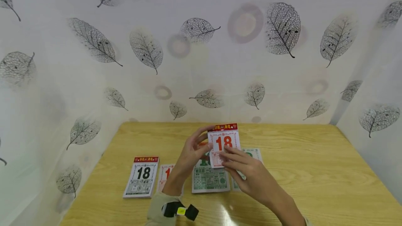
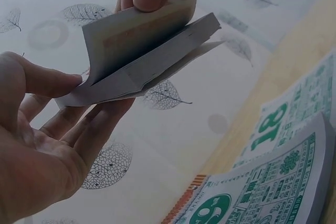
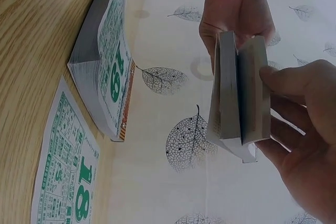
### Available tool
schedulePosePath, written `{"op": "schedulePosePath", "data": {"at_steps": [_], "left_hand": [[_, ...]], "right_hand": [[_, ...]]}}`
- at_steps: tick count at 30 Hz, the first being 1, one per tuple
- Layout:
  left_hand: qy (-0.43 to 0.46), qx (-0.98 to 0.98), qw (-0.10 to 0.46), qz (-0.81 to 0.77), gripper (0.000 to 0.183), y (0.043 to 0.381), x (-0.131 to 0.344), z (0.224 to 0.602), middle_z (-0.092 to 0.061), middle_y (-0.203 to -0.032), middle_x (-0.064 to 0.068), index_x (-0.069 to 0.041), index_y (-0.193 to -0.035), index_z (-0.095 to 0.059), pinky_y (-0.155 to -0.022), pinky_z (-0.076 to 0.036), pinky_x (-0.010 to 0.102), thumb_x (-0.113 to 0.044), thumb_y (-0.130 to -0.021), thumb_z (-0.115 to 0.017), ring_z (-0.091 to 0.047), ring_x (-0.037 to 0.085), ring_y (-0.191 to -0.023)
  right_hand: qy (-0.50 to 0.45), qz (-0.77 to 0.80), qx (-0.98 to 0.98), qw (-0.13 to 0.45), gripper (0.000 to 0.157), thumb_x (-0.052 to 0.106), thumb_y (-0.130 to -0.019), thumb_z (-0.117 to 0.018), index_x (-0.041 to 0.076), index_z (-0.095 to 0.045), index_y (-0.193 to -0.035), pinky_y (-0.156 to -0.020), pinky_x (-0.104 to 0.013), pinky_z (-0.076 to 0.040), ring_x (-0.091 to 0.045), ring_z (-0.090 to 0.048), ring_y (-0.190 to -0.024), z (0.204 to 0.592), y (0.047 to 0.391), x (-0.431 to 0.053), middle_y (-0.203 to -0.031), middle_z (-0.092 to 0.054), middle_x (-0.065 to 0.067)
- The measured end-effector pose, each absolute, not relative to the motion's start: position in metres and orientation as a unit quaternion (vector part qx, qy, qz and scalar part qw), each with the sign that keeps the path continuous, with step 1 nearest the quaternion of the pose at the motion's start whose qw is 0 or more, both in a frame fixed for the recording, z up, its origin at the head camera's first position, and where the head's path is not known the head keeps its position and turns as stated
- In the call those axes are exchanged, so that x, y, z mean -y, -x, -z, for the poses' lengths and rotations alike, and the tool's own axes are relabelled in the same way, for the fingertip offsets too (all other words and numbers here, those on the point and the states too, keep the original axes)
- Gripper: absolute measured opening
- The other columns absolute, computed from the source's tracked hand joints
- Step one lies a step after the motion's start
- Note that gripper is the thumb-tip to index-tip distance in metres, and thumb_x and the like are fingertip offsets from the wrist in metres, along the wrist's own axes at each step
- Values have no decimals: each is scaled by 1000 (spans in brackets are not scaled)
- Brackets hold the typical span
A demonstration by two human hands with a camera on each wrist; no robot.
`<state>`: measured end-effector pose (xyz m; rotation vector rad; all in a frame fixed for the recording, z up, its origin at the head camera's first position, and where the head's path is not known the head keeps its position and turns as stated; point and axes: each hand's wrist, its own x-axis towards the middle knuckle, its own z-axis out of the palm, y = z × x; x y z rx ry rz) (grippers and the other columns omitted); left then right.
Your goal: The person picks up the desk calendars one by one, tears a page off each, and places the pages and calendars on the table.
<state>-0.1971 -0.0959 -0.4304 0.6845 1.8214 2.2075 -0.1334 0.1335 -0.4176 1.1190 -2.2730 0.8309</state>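
Observation:
Above the table, my left hand (image 1: 191,149) grips a small tear-off calendar (image 1: 217,151) with a red header and a large red 18. Its thumb presses the front near the bound end, with fingers behind. My right hand (image 1: 251,170) pinches a bundle of the front pages, thumb on the face. In the left wrist view these pages (image 2: 136,32) are bent up from the rest of the pad (image 2: 144,69), leaving a wedge-shaped gap. The right wrist view also shows the lifted pages (image 3: 257,93) apart from the thicker block (image 3: 229,87).
Behind the hands a thick green-printed calendar (image 1: 210,180) lies on the wooden table (image 1: 314,170). To its right is a green 18 sheet (image 1: 255,154), to its left a red-printed sheet (image 1: 164,175). A black 18 calendar pad (image 1: 141,177) lies farther left. A leaf-patterned curtain (image 1: 207,65) surrounds the table.

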Motion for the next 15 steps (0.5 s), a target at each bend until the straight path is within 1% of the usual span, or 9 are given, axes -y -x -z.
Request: {"op": "schedulePosePath", "data": {"at_steps": [1, 4, 5, 6, 8, 12, 15], "left_hand": [[-231, -615, 100, -747, 53, 197, 96, 430, -54, -146, 20, -16, -155, -43, -68, -61, 32, -8, -104, -57, -65, 33, -111], [-230, -614, 101, -748, 53, 197, 95, 430, -53, -145, 21, -15, -155, -43, -68, -61, 31, -7, -104, -56, -64, 32, -111], [-230, -615, 101, -748, 53, 197, 94, 430, -54, -145, 21, -14, -155, -43, -67, -61, 31, -6, -104, -56, -65, 32, -110], [-231, -614, 101, -748, 54, 197, 94, 430, -54, -145, 22, -14, -155, -43, -67, -61, 31, -5, -103, -56, -65, 31, -109], [-236, -613, 103, -747, 54, 197, 93, 430, -53, -145, 22, -12, -155, -43, -67, -61, 33, -4, -103, -56, -67, 30, -107], [-243, -614, 107, -744, 55, 197, 92, 429, -52, -146, 22, -12, -155, -42, -68, -62, 35, -3, -103, -56, -69, 28, -103], [-242, -618, 109, -740, 55, 197, 91, 430, -52, -147, 22, -13, -155, -42, -69, -62, 35, -4, -103, -57, -69, 27, -103]], "right_hand": [[-407, -305, 829, 233, 28, 23, -105, -62, 2, -77, -113, -109, -30, -45, -32, -60, -128, 417, 133, -133, -133, -68, -8], [-408, -314, 824, 238, 23, 18, -102, -66, 1, -76, -113, -108, -27, -46, -30, -65, -121, 416, 134, -133, -126, -71, -9], [-409, -318, 820, 242, 19, 11, -98, -70, 1, -76, -112, -107, -26, -47, -30, -67, -118, 416, 135, -133, -123, -72, -9], [-410, -322, 817, 245, 19, 5, -93, -74, 2, -76, -111, -106, -25, -48, -29, -68, -115, 416, 135, -133, -121, -73, -9], [-409, -333, 811, 253, 24, -4, -83, -78, 3, -77, -107, -102, -23, -51, -27, -70, -109, 416, 136, -133, -115, -74, -8], [-397, -354, 807, 257, 25, -7, -79, -80, 5, -77, -101, -95, -18, -53, -22, -72, -103, 414, 136, -134, -110, -75, -5], [-391, -363, 806, 258, 26, -7, -78, -81, 6, -77, -100, -92, -18, -54, -21, -73, -101, 413, 135, -134, -107, -76, -4]]}}
